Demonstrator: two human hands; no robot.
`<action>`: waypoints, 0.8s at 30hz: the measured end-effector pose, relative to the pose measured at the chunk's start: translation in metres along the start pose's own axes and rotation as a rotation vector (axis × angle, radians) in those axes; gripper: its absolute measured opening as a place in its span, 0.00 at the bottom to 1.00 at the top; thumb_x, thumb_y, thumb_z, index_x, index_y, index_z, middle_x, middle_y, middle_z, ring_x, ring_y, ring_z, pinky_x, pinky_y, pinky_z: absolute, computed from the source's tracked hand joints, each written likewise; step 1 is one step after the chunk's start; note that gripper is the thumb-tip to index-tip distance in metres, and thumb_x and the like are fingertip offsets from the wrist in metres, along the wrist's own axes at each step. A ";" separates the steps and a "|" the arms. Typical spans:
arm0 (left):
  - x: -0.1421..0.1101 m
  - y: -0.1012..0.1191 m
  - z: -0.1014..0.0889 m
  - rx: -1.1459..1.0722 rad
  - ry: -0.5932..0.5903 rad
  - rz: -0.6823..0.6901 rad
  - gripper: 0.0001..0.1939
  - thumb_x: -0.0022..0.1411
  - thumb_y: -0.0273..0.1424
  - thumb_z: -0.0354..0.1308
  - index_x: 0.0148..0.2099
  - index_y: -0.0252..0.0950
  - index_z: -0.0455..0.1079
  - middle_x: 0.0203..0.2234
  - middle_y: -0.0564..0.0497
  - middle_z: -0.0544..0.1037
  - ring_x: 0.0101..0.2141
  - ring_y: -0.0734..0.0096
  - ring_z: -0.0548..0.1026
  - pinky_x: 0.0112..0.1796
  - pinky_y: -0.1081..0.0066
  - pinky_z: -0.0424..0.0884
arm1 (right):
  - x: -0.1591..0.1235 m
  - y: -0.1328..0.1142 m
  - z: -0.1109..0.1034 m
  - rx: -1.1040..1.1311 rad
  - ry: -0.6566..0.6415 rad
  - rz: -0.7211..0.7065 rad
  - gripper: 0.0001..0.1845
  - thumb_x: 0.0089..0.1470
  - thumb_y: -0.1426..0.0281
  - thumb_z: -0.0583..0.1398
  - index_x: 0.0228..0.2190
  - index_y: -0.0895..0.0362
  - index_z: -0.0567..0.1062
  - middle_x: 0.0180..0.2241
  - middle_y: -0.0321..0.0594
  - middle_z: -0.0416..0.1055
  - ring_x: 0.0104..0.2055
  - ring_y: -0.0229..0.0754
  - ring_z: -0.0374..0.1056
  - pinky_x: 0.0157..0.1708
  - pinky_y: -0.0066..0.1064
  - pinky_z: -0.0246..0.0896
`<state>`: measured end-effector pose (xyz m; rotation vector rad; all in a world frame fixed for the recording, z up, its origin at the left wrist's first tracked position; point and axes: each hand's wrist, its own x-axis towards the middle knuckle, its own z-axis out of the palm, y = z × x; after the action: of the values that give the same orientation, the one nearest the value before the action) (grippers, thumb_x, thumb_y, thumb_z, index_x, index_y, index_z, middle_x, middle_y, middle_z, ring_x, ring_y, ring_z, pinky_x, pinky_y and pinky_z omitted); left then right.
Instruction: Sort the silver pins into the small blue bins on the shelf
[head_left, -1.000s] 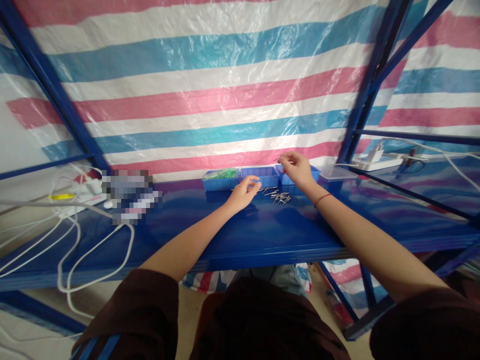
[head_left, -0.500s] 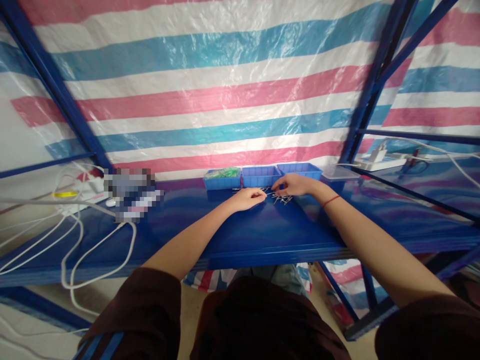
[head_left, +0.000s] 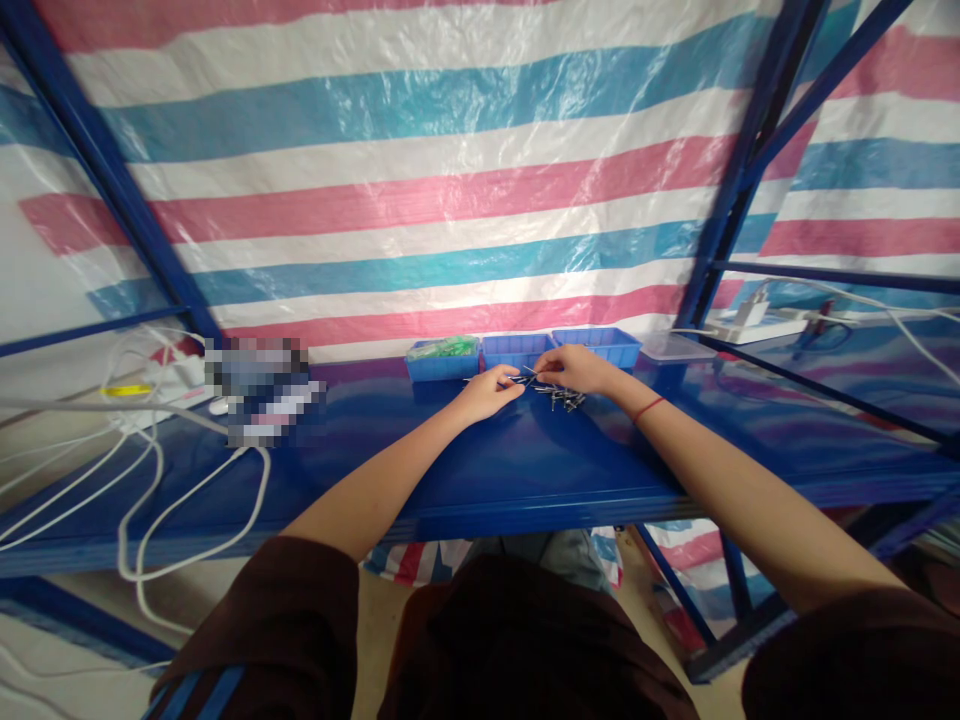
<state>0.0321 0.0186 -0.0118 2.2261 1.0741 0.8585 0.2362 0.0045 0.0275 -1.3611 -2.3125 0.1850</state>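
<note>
My right hand (head_left: 571,370) pinches a thin metal pin (head_left: 529,370) between thumb and fingertips, with the pin pointing left. Close by on the left, my left hand (head_left: 489,394) has its thumb and forefinger apart, with pins showing in and behind the gap. A loose pile of slim metal pins (head_left: 564,398), rivet-like in shape, lies on the blue shelf top (head_left: 517,460) under and in front of my right hand. More of these pins lie behind my left fingers, partly hidden.
Three blue plastic bins stand behind my hands: the left bin (head_left: 442,368) holds green bagged items, then the middle bin (head_left: 517,348) and the right bin (head_left: 604,345). A clear lid (head_left: 679,346) lies farther right. White cables (head_left: 262,490) hang at left.
My left thumb and forefinger have spread from a near pinch. My right hand has moved slightly left and now holds a pin up between its fingertips.
</note>
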 end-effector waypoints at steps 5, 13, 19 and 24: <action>0.000 0.002 -0.002 -0.069 0.082 0.034 0.18 0.57 0.37 0.56 0.47 0.35 0.67 0.36 0.48 0.76 0.29 0.74 0.73 0.35 0.71 0.69 | 0.001 -0.005 0.003 0.200 0.034 -0.070 0.13 0.49 0.65 0.59 0.33 0.60 0.77 0.29 0.42 0.76 0.31 0.40 0.70 0.34 0.30 0.62; 0.003 0.009 -0.005 -0.164 0.254 0.171 0.10 0.58 0.35 0.55 0.37 0.34 0.69 0.34 0.49 0.76 0.33 0.73 0.74 0.37 0.73 0.69 | 0.003 -0.013 0.009 0.416 0.041 -0.123 0.19 0.49 0.59 0.59 0.36 0.59 0.77 0.31 0.41 0.76 0.34 0.41 0.69 0.38 0.35 0.63; 0.001 0.010 -0.006 -0.167 0.291 0.213 0.11 0.59 0.37 0.54 0.37 0.34 0.69 0.33 0.49 0.76 0.33 0.72 0.74 0.36 0.73 0.69 | 0.001 -0.019 0.008 0.514 -0.003 -0.119 0.20 0.49 0.57 0.59 0.37 0.60 0.76 0.34 0.43 0.76 0.36 0.41 0.70 0.40 0.34 0.62; 0.001 0.010 -0.007 -0.140 0.314 0.227 0.11 0.59 0.37 0.54 0.37 0.34 0.69 0.33 0.49 0.76 0.32 0.73 0.73 0.35 0.74 0.68 | 0.000 -0.018 0.012 0.557 -0.079 -0.070 0.20 0.50 0.56 0.57 0.37 0.60 0.75 0.35 0.44 0.75 0.34 0.39 0.69 0.35 0.31 0.63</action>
<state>0.0329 0.0154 -0.0001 2.1682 0.8714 1.3738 0.2163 -0.0033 0.0235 -1.0000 -2.1331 0.8039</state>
